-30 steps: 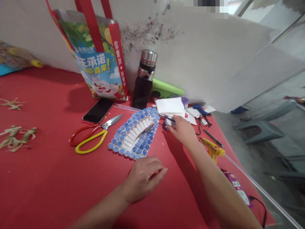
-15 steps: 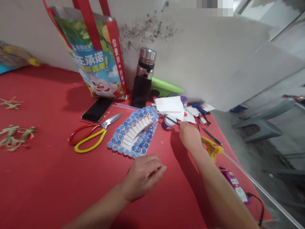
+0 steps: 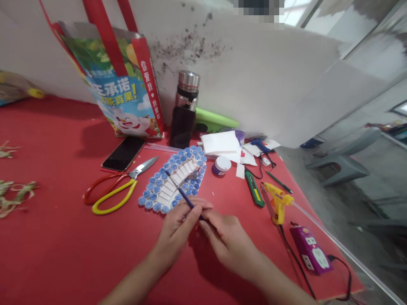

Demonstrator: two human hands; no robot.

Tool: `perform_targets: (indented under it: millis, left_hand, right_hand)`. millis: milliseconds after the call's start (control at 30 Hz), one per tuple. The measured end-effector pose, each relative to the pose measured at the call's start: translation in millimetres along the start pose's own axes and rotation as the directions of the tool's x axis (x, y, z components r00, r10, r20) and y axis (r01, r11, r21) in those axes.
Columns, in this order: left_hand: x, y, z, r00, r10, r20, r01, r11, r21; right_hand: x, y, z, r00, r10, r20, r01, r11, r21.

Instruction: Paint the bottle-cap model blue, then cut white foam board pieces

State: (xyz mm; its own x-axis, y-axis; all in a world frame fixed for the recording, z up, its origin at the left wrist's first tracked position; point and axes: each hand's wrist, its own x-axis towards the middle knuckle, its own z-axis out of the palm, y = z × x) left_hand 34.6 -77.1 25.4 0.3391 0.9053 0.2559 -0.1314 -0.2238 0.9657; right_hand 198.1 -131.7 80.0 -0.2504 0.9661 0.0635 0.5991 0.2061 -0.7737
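Note:
A thin dark-blue paintbrush (image 3: 183,194) slants up to the left, its tip over the craft piece. My left hand (image 3: 182,221) pinches it between thumb and fingers. The brush's lower end lies in the closed fingers of my right hand (image 3: 226,237), close beside the left. Just beyond both hands, the fan-shaped craft piece (image 3: 152,189) lies on the table, with blue rolled rosettes around a curved row of white strips. A small white-lidded jar (image 3: 221,165) stands right of it. Left of the piece lie scissors (image 3: 132,182) with one red and one yellow handle.
On the red table (image 3: 63,254) are a phone (image 3: 124,153), a bottle (image 3: 184,114), a shopping bag (image 3: 127,97) and white papers (image 3: 220,142). To the right lie a green cutter (image 3: 254,189), a yellow glue gun (image 3: 277,199) and a purple power socket (image 3: 310,250) with cords.
My right hand has come back from beside the jar with the paintbrush, towards me and left. My left hand has closed on the brush too. The green cutter now shows.

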Motion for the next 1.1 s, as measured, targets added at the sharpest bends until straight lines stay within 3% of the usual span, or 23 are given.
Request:
perform_targets:
  millis: [67,133,200,233,333,433,633,733,833,967,1100]
  left_hand:
    - [2.6,0.4,-3.5,0.998,-0.026,-0.049,0.023,0.998,-0.051]
    - [5.4,1.0,-7.2,0.992,-0.049,-0.119,0.041,0.997,-0.07]
    - [7.3,2.0,-10.1,0.985,-0.062,-0.164,0.049,0.995,-0.082]
    - [7.6,2.7,-11.0,0.982,-0.075,-0.171,0.061,0.994,-0.09]
    - [5.5,4.8,-10.8,0.976,-0.151,-0.155,0.133,0.984,-0.118]
    - [2.4,5.4,-8.9,0.969,-0.214,-0.126,0.196,0.97,-0.142]
    - [2.4,4.8,-8.9,0.958,-0.256,-0.127,0.231,0.956,-0.183]
    - [1.9,5.0,-9.3,0.959,-0.258,-0.12,0.232,0.954,-0.191]
    - [0.9,3.7,-9.3,0.963,-0.241,-0.124,0.217,0.959,-0.18]
    - [-0.3,0.1,-9.6,0.976,-0.193,-0.098,0.177,0.972,-0.154]
    - [-1.9,-5.3,-10.6,0.985,-0.157,-0.072,0.144,0.978,-0.154]
  right_hand:
    - [10.3,11.5,-8.2,0.997,-0.032,-0.066,0.025,0.995,-0.099]
    - [25.7,35.5,-26.6,0.966,0.003,-0.257,-0.058,0.977,-0.204]
    - [44.6,66.7,-44.4,0.864,0.065,-0.499,-0.227,0.935,-0.271]
    - [54.3,82.5,-49.8,0.835,0.058,-0.548,-0.271,0.909,-0.317]
    - [78.7,119.1,-47.5,0.843,0.091,-0.53,-0.321,0.876,-0.36]
    - [91.1,134.9,-30.2,0.829,0.119,-0.546,-0.338,0.885,-0.32]
    - [95.8,143.6,-21.3,0.812,0.109,-0.574,-0.298,0.923,-0.245]
    - [92.3,137.8,-33.5,0.798,0.145,-0.585,-0.305,0.934,-0.185]
    - [97.8,120.7,-59.2,0.768,0.135,-0.626,-0.292,0.944,-0.154]
    - [143.8,95.7,-102.0,0.749,0.08,-0.657,-0.262,0.947,-0.183]
    - [209.4,87.0,-119.8,0.822,0.158,-0.548,-0.324,0.92,-0.222]
